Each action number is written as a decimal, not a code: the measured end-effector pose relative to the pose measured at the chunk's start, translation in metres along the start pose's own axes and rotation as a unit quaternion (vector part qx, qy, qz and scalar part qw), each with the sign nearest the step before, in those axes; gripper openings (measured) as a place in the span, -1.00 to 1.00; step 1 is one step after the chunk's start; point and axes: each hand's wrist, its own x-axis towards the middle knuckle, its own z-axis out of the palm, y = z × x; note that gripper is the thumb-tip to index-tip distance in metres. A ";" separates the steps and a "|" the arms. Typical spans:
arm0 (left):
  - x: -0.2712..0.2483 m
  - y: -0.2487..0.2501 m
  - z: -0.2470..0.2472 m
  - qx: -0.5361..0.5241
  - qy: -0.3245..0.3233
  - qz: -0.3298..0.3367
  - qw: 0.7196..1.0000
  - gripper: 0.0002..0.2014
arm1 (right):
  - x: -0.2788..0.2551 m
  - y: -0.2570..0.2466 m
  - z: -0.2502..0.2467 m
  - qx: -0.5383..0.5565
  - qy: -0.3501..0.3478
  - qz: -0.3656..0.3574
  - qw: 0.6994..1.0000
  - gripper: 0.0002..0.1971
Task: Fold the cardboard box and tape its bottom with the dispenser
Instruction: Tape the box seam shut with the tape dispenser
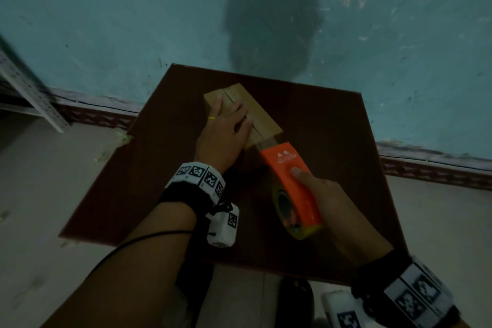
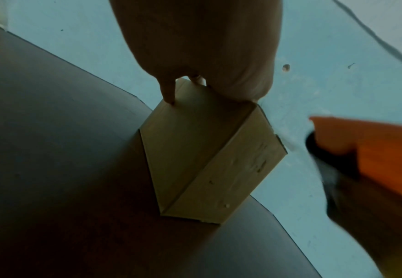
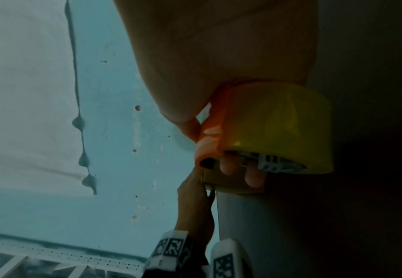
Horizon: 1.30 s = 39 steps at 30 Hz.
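Observation:
A small cardboard box [image 1: 262,120] stands on the dark brown table [image 1: 319,125], its folded flaps facing up with a seam down the middle. My left hand [image 1: 226,125] lies flat on top of the flaps, fingers straight and pressing down; the box [image 2: 195,159] shows below that hand [image 2: 195,56] in the left wrist view. My right hand [image 1: 322,194] grips the orange tape dispenser [image 1: 290,178], whose nose touches the box's near end. A strip of tape runs from it onto the box edge. The yellowish tape roll [image 3: 278,127] sits under my fingers [image 3: 254,176].
The table stands against a teal wall [image 1: 133,21]. A white perforated metal rack [image 1: 29,88] is at the far left. Pale floor [image 1: 40,194] lies to either side of the table. A black cable [image 1: 127,248] trails from my left wrist.

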 end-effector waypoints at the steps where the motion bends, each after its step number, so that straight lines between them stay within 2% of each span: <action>1: 0.000 0.001 0.000 0.000 0.000 0.001 1.000 -0.51 | -0.001 0.003 -0.002 -0.006 0.001 0.014 1.000 -0.49; 4: -0.001 0.002 0.001 -0.018 0.013 0.005 1.000 -0.50 | -0.003 0.010 -0.007 -0.011 0.003 0.034 0.999 -0.50; 7: -0.003 0.004 0.003 -0.025 0.013 0.013 1.000 -0.48 | 0.000 0.010 -0.004 -0.029 0.004 0.019 0.999 -0.44; 11: -0.008 0.010 0.003 -0.007 -0.011 0.000 1.000 -0.35 | 0.012 0.001 0.003 -0.027 0.001 0.040 0.999 -0.39; 14: -0.011 0.013 0.000 0.015 -0.026 0.006 1.000 -0.20 | 0.022 -0.005 0.006 -0.046 0.003 0.050 0.998 -0.37; 17: -0.012 0.010 0.001 0.061 -0.043 0.018 0.997 0.06 | 0.029 -0.011 0.008 -0.063 0.012 0.065 0.996 -0.36; 19: -0.011 0.008 0.003 0.093 -0.052 0.023 0.994 0.15 | 0.032 -0.016 0.009 -0.082 0.019 0.079 0.993 -0.36; 30: -0.016 0.012 0.008 0.063 -0.046 0.006 0.997 0.10 | 0.041 -0.034 0.008 -0.148 0.064 0.069 0.985 -0.42; 39: -0.018 0.017 0.007 0.087 -0.047 -0.006 0.995 0.07 | 0.041 -0.040 0.010 -0.210 0.076 0.040 0.974 -0.50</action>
